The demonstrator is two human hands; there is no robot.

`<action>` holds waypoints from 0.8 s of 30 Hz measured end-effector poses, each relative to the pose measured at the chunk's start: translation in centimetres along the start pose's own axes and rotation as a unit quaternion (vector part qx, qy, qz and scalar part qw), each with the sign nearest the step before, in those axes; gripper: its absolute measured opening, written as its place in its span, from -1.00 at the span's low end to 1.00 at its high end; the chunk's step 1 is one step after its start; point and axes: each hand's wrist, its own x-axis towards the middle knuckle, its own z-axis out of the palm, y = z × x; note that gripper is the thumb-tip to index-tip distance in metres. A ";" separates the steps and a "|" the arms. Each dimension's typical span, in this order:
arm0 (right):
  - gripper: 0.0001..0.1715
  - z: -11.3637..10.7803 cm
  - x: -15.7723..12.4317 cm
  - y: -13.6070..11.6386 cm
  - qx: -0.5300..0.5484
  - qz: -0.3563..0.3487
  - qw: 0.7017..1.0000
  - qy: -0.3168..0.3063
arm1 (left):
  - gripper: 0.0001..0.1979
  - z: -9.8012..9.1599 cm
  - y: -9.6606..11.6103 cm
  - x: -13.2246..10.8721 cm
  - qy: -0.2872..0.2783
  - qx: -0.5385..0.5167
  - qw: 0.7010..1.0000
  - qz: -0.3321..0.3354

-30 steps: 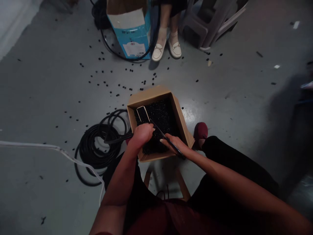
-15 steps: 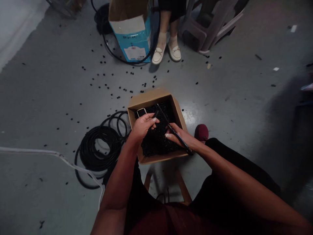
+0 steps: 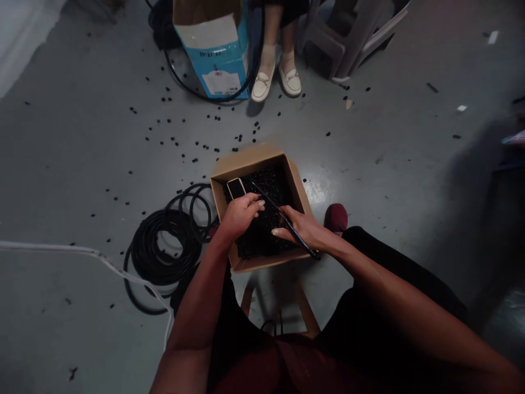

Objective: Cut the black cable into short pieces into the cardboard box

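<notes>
My left hand [image 3: 241, 214] hangs over the left part of an open cardboard box [image 3: 304, 189], thumb and fingers pinched together. Whatever lies between its fingertips is hidden or too dark to name. A long, thin, black stick-like thing [image 3: 298, 238] slants across my right hand [image 3: 301, 225], which grips it with the thumb held somewhat apart. Its far tip reaches up near my left fingertips, and its near end passes the box's front right corner. Many small black pieces [image 3: 266, 243] fill the box. A dark-faced, light-rimmed rectangular object [image 3: 235, 189] rests at the back left inside.
Coiled black hose [image 3: 145, 254] lies on the floor at the left, near a white cable [image 3: 53, 247]. Small black bits are scattered around. A blue-and-white carton [image 3: 221, 60], another person's white shoes [image 3: 262, 85] and a plastic stool [image 3: 340, 49] stand ahead.
A black ribbed piece that showed at my left fingertips is no longer visible. The black stick's far tip has shifted left and slightly down, and my right thumb has moved left. The view has shifted slightly.
</notes>
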 end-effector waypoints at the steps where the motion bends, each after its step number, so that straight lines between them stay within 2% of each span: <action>1: -0.45 0.1 0.0 0.0 -0.001 -0.001 1.000 -0.001 | -0.65 0.0 0.1 -0.1 -0.003 0.009 1.000 0.003; 9: -0.73 2.0 0.1 -0.2 0.002 0.065 0.998 0.012 | -0.70 0.2 -0.2 0.2 -0.022 0.120 0.992 0.014; 15: -0.85 4.4 -0.3 0.5 0.031 0.112 0.993 0.005 | -0.72 1.3 -1.9 1.5 -0.072 0.292 0.954 0.022; 20: -0.86 5.7 -0.4 1.8 0.044 0.130 0.990 0.012 | -0.72 2.8 -2.6 2.6 -0.090 0.380 0.921 -0.022; 24: -0.84 5.7 -0.4 2.1 0.050 0.132 0.990 0.011 | -0.71 3.1 -2.6 2.9 -0.108 0.393 0.912 -0.039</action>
